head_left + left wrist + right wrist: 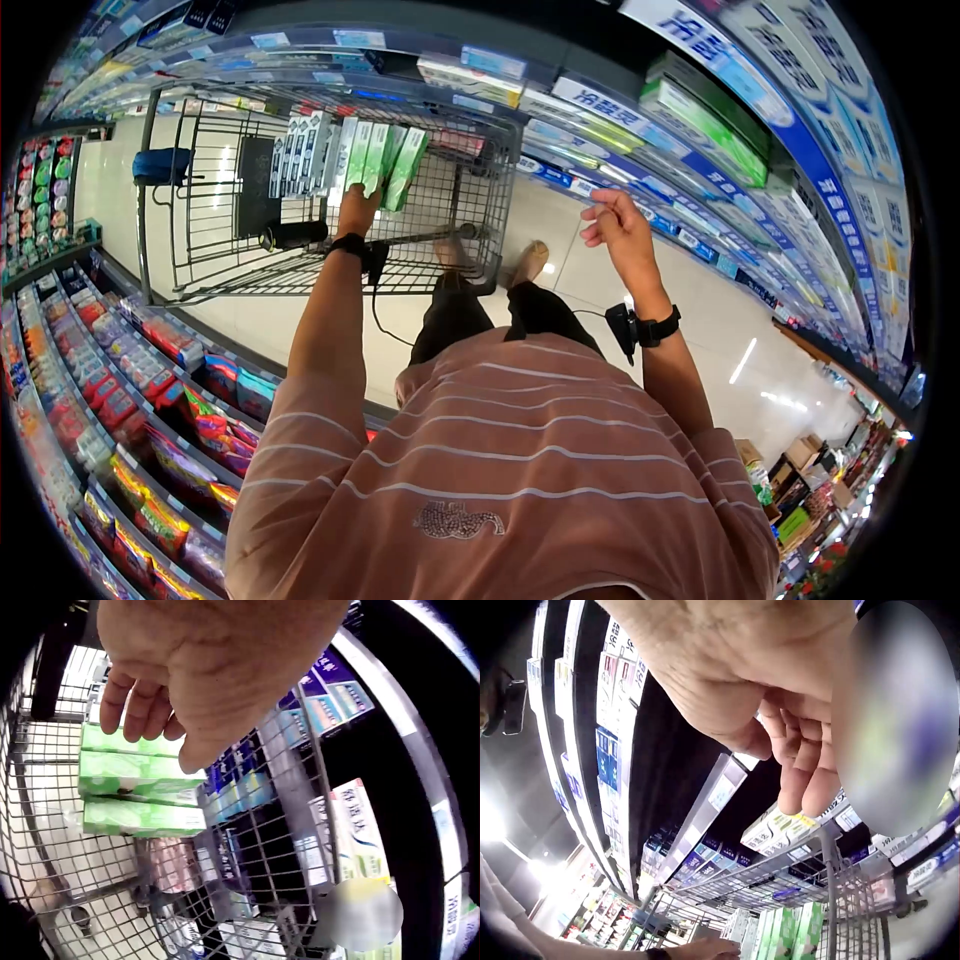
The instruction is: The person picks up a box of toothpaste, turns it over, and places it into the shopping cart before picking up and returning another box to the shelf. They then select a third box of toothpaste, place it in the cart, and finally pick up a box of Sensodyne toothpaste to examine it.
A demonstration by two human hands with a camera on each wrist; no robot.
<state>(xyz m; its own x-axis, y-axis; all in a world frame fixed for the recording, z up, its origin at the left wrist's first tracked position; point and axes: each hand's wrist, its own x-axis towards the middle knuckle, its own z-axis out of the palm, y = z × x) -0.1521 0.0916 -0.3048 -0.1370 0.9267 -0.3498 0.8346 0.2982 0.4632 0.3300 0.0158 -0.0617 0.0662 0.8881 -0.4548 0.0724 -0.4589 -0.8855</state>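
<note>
Several green-and-white boxes (404, 170) stand side by side in the wire shopping cart (505, 200), next to a row of white-and-dark boxes (298, 160). My left hand (358, 210) reaches over the cart's near side to the near ends of the green boxes. In the left wrist view, its loosely bent fingers (135, 712) hang over the topmost green box, with the thumb near its right end. My right hand (622, 230) is raised in front of the shelf, fingers loosely curled and holding nothing. The right wrist view shows these fingers (806, 769) above the cart's rim.
A long shelf of boxed goods (700, 120) runs along the far and right side. Low bins of colourful packets (150, 400) lie at the left. A blue pouch (162, 166) hangs on the cart's left end. Cardboard boxes (802, 452) stand at lower right.
</note>
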